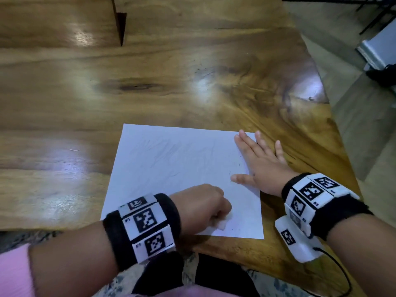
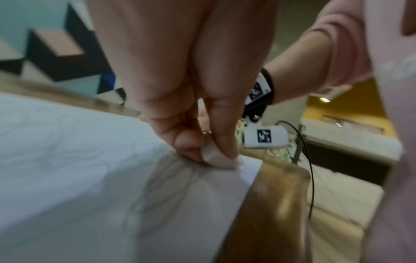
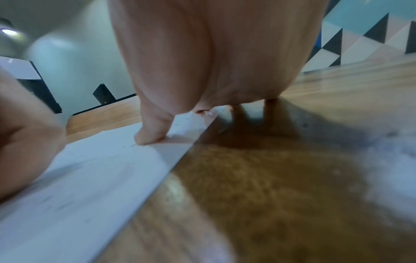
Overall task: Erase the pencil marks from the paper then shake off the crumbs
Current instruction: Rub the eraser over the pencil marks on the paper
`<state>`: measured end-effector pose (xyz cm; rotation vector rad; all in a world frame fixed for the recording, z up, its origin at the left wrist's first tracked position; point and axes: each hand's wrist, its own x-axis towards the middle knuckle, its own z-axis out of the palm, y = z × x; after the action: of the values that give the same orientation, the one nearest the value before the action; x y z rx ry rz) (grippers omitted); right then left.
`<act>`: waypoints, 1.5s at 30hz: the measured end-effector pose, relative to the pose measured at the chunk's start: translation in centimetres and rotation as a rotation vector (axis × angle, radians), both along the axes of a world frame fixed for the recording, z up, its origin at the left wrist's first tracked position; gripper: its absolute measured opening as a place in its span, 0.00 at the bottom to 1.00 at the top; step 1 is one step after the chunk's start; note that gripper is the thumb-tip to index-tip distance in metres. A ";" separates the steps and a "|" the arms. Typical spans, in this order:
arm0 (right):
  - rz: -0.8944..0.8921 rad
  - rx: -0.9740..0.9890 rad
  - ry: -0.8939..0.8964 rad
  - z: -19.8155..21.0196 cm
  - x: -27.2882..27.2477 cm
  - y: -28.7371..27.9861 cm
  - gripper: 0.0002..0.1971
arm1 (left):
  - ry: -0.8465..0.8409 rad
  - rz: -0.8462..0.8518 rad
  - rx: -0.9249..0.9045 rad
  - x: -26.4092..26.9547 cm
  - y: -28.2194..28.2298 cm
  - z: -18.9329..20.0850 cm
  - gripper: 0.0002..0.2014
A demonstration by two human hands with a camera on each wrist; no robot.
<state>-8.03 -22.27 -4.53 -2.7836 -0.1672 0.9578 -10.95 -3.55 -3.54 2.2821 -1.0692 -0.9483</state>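
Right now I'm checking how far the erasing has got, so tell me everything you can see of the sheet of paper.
The paper is one white sheet lying flat near the corner of the wooden table. Faint grey smears cover much of it, and a few small dark marks remain near its right edge. The right hand presses flat on that edge, thumb and first finger on the sheet, the other fingers on the wood. The left hand pinches a white eraser against the near part, where the paper looks slightly puckered.

Table (image 1: 192, 61): glossy varnished wood w/ glare. Paper (image 1: 171, 159): matt white, faintly creased. Eraser (image 2: 216, 158): matt white.
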 end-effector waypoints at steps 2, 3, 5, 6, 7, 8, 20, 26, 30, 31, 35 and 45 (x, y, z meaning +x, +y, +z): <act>0.004 -0.002 -0.003 0.1 0.0 0.0 0.47 | -0.022 0.032 -0.038 0.9 -0.9 0.5 0.03; 0.008 -0.002 -0.006 0.0 0.0 0.0 0.47 | -0.068 0.067 -0.054 1.7 -1.8 0.6 0.05; 0.018 -0.003 -0.015 -0.1 0.0 -0.1 0.46 | -0.116 0.133 -0.089 2.5 -3.3 0.9 0.09; 0.014 -0.001 -0.014 -0.1 0.0 -0.1 0.46 | -0.125 0.121 -0.100 2.5 -3.5 0.9 0.10; 0.007 0.001 -0.016 0.0 0.0 -0.1 0.46 | -0.126 0.082 -0.110 2.1 -3.2 0.8 0.08; 0.001 0.002 -0.013 0.0 0.0 -0.1 0.47 | -0.105 0.027 -0.101 1.5 -2.5 0.4 0.06; 0.046 -0.010 0.000 0.4 -0.1 0.0 0.42 | -0.043 0.117 -0.015 1.4 0.1 0.0 0.05; 0.073 -0.047 -0.020 0.6 -0.1 0.3 0.42 | -0.141 0.274 -0.083 3.4 1.3 0.1 0.03; 0.144 -0.029 -0.058 0.8 0.0 0.7 0.43 | -0.186 0.426 -0.021 7.3 -0.2 0.1 0.06; 0.147 -0.006 -0.053 0.8 0.1 0.8 0.43 | -0.178 0.409 -0.029 7.1 -0.3 0.1 0.05; 0.120 0.026 -0.035 0.9 0.2 1.0 0.43 | -0.111 0.243 -0.065 3.1 1.6 -0.2 0.10; 0.057 0.052 -0.180 1.7 0.7 2.8 0.50 | 0.049 0.151 0.052 2.7 2.3 0.5 0.04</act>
<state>-7.35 -19.49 -2.84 -2.8282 -0.2945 0.7024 -8.26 -1.24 -3.06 2.3317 -0.8472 -0.9758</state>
